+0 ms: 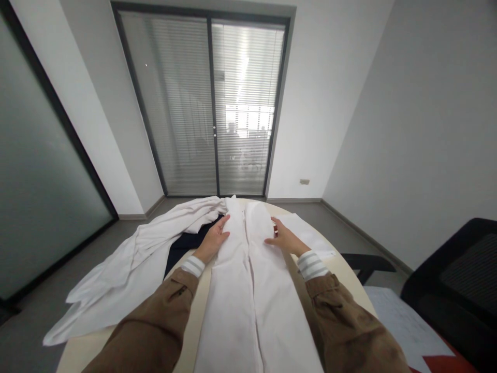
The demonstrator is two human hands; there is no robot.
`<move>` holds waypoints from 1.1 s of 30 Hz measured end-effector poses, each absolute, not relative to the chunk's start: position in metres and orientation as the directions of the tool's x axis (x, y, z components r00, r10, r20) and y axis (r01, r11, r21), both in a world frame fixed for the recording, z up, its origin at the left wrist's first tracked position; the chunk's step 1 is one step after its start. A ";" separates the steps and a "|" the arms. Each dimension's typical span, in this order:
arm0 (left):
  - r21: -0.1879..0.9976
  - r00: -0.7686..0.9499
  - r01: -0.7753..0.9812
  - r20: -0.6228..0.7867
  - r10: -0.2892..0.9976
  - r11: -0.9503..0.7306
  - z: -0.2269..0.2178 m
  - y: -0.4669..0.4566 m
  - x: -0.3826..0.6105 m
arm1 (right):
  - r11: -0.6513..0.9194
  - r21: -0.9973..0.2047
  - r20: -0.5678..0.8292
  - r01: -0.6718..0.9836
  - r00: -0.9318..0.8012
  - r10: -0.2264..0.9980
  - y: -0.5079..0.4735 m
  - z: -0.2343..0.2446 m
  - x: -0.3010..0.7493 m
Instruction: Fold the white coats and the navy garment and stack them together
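A pair of white trousers [248, 290] lies lengthwise on the pale round table [359, 295], its two legs side by side and running off the bottom of the view. My left hand [213, 239] rests at the left edge of the upper part, fingers apart. Across from it, my right hand [286, 237] is at the right edge, thumb and fingers spread over the cloth. Neither hand shows a closed grip. To the left, a heap of white clothing [132, 259] hangs over the table's edge, with a dark navy cloth [190, 243] partly under it.
A white sheet or folded cloth [306, 233] lies on the table's right side. At the right stands a black office chair [458, 280]; papers [404, 321] and something red [446, 362] are beside it. Beyond the table is a glass door with blinds [244, 114].
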State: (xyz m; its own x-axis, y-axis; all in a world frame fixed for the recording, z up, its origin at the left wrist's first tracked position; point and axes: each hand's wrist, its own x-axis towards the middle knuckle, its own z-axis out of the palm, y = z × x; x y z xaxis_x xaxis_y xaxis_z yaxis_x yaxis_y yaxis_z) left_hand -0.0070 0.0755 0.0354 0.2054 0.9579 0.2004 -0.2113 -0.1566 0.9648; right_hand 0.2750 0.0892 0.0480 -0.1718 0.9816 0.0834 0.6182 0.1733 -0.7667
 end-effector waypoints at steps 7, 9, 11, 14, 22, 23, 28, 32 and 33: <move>0.958 0.206 -0.209 0.238 0.949 -0.195 0.021 0.085 -0.011 | 0.304 -0.394 -0.016 0.867 -0.337 0.941 0.059 0.066 0.251; 0.955 0.207 -0.221 0.246 0.947 -0.200 0.020 0.085 -0.011 | 0.360 -0.394 -0.112 0.846 -0.433 0.895 0.050 0.075 0.240; 0.950 0.205 -0.229 0.258 0.944 -0.211 0.020 0.085 -0.010 | 0.412 -0.455 -0.173 0.789 -0.532 0.829 0.044 0.079 0.229; 0.944 0.199 -0.235 0.280 0.939 -0.232 0.022 0.083 -0.009 | 0.479 -0.487 -0.160 0.730 -0.613 0.773 0.040 0.074 0.213; 0.949 0.157 -0.259 0.223 0.962 -0.177 0.036 0.071 -0.004 | 0.524 -0.363 -0.053 0.771 -0.578 0.814 0.037 0.055 0.200; 0.952 0.160 -0.255 0.216 0.963 -0.171 0.038 0.070 -0.003 | 0.531 -0.347 -0.048 0.773 -0.580 0.813 0.036 0.055 0.200; 0.949 0.179 -0.274 0.210 0.961 -0.156 0.040 0.069 0.000 | 0.588 -0.337 -0.124 0.735 -0.654 0.746 0.032 0.063 0.201; 0.942 0.139 -0.255 0.260 0.955 -0.219 0.039 0.069 0.003 | 0.565 -0.373 -0.141 0.736 -0.647 0.749 0.032 0.066 0.204; 0.940 0.122 -0.244 0.272 0.954 -0.237 0.039 0.069 0.004 | 0.557 -0.379 -0.120 0.739 -0.636 0.763 0.033 0.065 0.204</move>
